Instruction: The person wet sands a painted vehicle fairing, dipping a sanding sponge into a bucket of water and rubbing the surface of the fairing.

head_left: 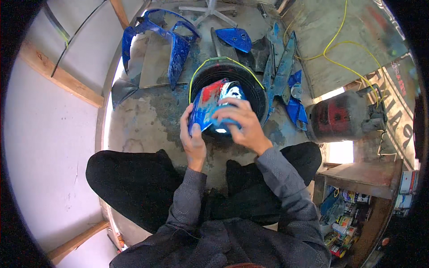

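Note:
My left hand grips the near left edge of a glossy blue motorcycle body panel with red and white patches. The panel is tilted over a round black bucket with a yellow-green band along its rim. My right hand lies over the right part of the panel, its fingers bent around a small blue thing. That thing is blurred and partly covered by the fingers, so I cannot make out its kind.
A blue forked fairing and a blue triangular panel lie beyond the bucket. Worn long panels lie to its right. Farther right are a dark cylindrical tank, a yellow hose and a shelf with several cans below.

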Motion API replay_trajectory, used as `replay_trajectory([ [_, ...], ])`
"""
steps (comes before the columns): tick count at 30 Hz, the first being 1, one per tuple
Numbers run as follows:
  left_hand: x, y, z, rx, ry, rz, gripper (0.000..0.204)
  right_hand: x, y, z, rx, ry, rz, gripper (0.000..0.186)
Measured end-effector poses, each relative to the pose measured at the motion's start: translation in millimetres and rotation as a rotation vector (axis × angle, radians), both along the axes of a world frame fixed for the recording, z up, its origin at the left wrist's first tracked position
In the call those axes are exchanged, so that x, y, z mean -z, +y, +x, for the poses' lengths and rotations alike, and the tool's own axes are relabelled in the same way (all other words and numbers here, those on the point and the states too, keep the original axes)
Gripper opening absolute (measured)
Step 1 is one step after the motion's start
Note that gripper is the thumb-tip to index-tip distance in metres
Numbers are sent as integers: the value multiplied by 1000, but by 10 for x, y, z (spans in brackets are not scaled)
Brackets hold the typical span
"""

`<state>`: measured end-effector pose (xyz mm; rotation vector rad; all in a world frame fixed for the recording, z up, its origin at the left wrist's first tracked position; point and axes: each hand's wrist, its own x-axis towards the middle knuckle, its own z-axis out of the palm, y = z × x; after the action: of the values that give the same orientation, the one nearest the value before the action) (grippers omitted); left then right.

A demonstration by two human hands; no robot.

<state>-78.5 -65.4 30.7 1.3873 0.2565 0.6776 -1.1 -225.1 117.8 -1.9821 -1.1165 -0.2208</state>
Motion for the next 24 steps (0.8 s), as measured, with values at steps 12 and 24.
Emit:
replay_trajectory([
  [12, -25, -15, 10, 6, 0, 15, 64, 147, -74, 165, 87, -40, -65, 30],
  [24, 68, 12, 3, -1, -5, 29, 67, 122, -40, 144, 109, -2, -28, 21],
])
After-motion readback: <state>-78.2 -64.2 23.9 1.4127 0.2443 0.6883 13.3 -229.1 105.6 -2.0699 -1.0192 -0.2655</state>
